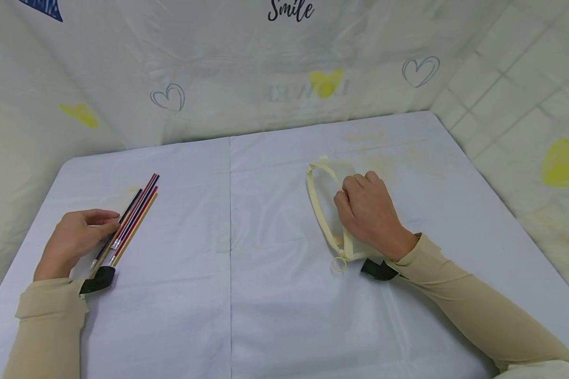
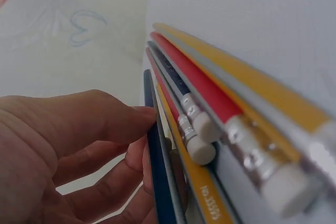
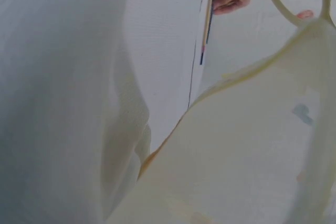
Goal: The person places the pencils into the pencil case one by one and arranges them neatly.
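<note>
Several pencils [image 1: 134, 217], red, dark blue and yellow with white erasers, lie in a slanted bundle on the left of the table. My left hand [image 1: 82, 234] is at their left side. In the left wrist view its thumb and fingers pinch a dark blue pencil [image 2: 153, 145] at the bundle's edge. On the right, my right hand [image 1: 371, 208] grips the edge of a see-through pouch [image 1: 316, 208] with pale yellow trim, its fingers curled and their tips hidden. The pouch stands partly open, with a small ring [image 1: 333, 265] at its near corner. Its clear side [image 3: 247, 140] fills much of the right wrist view.
A white cloth [image 1: 275, 305] with a seam down the middle covers the table. Behind it and to the right hang pale sheets [image 1: 227, 68] printed with hearts and words. A black strap piece [image 1: 97, 280] shows at the left wrist, another [image 1: 378, 269] at the right.
</note>
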Demonstrator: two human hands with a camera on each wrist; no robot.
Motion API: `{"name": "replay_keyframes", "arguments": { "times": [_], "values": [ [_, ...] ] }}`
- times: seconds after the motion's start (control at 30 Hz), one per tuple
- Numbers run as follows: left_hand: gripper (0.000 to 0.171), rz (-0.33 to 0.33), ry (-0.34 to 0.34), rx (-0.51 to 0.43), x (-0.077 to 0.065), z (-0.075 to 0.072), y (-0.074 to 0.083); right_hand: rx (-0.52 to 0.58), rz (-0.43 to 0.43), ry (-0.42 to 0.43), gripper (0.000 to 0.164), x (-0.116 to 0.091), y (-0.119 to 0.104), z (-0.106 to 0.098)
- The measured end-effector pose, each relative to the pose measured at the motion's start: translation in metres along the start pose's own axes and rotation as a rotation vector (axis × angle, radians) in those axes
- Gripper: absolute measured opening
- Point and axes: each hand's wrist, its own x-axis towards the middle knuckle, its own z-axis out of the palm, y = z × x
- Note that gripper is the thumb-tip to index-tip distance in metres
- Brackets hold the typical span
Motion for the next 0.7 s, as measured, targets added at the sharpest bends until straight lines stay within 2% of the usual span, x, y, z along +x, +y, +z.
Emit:
{"name": "replay_keyframes", "arguments": {
  "times": [0.17, 0.4, 0.7],
  "values": [
    [0.056, 0.022, 0.021, 0.005, -0.002, -0.006, -0.005, 0.005, 0.011, -0.012, 0.037, 0.001, -0.001, -0.002],
    [0.059, 0.047, 0.021, -0.051, -0.006, -0.015, -0.004, 0.018, 0.033, -0.025, 0.037, 0.003, -0.002, -0.002],
    [0.06, 0.072, 0.073, -0.13, -0.013, -0.017, 0.015, 0.018, 0.067, -0.034, 0.037, 0.001, -0.002, -0.003]
  ]
}}
